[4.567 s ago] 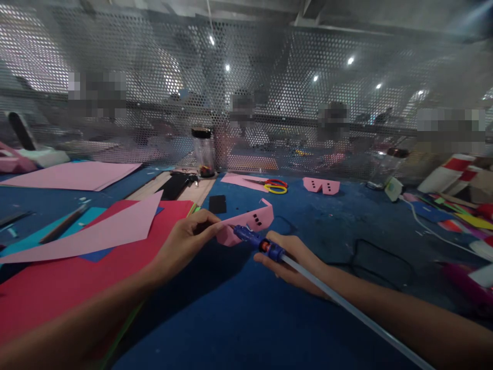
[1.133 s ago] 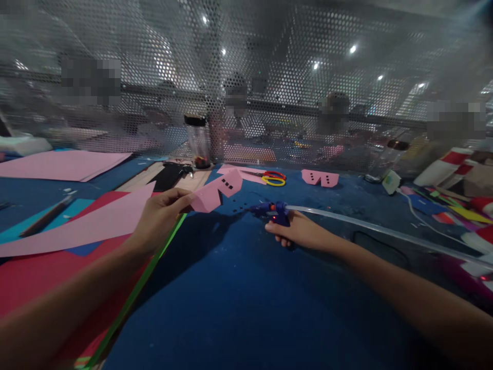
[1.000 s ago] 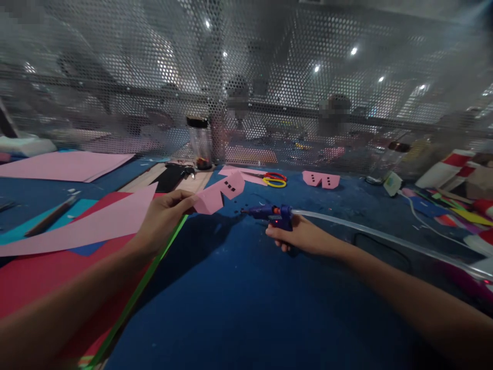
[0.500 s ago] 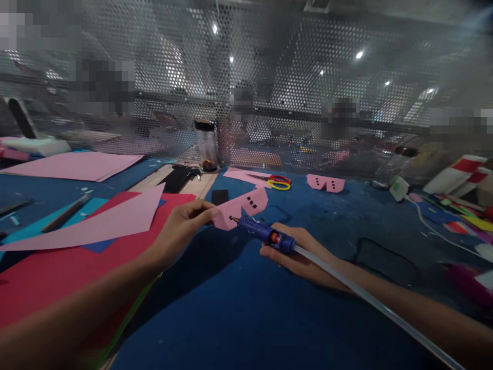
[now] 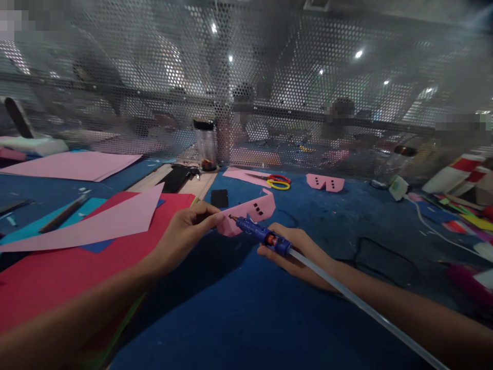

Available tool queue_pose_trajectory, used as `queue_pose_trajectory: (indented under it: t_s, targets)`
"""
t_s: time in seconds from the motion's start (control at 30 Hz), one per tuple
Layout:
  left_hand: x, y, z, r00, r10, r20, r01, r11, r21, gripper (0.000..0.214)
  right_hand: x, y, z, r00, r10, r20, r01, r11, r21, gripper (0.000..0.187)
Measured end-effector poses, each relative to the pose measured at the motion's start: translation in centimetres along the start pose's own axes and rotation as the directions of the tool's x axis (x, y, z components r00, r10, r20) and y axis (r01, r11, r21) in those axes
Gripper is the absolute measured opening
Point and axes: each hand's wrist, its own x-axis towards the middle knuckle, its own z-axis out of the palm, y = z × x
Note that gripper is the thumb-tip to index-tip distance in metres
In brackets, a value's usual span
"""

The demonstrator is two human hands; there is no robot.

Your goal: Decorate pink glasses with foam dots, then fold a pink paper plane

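**While the right hand (image 5: 304,244) wraps the blue glue gun (image 5: 259,232), the left hand (image 5: 190,221) pinches the pink cutout (image 5: 246,208)**

Taking the cutout as my clock's center, I have a perforated panel (image 5: 269,67) across 12 o'clock and the blue surface (image 5: 231,318) running down to 6. A red sheet (image 5: 88,270) lies at 8, a stack of pink sheets (image 5: 77,165) between 9 and 10. At 4, the right hand's grip is closed around the gun, its handle hidden from me; a long glue stick (image 5: 365,303) trails out the same way. At 9, the left hand's grip is narrowed, thumb against fingers, on the cutout's left end, holding it above the surface. A lidded jar (image 5: 206,149) stands at 11. Scissors (image 5: 269,180) lie near 2, a second pink cutout (image 5: 324,182) just past 2, a black square (image 5: 219,199) at 10. The nozzle tip (image 5: 233,218) points at the cutout's left half; I cannot tell whether it touches. Three small dark squares (image 5: 257,208) mark its right half.
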Motion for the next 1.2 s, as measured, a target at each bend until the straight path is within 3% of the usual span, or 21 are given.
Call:
queue_pose_trajectory:
  t_s: [0.47, 1.2]
  targets:
    - [-0.13, 0.48, 0.22, 1.0, 0.016, -0.003, -0.016, 0.998, 0.067, 0.027, 0.02, -0.18, 0.07, 0.999, 0.042, -0.009, -0.041, 0.999, 0.03, 0.02]
    - [-0.14, 0.44, 0.21, 1.0, -0.001, -0.012, 0.001, 0.999, 0.038, 0.028, -0.02, -0.13, 0.04, 0.999, 0.048, 0.026, -0.048, 0.999, 0.017, 0.021]
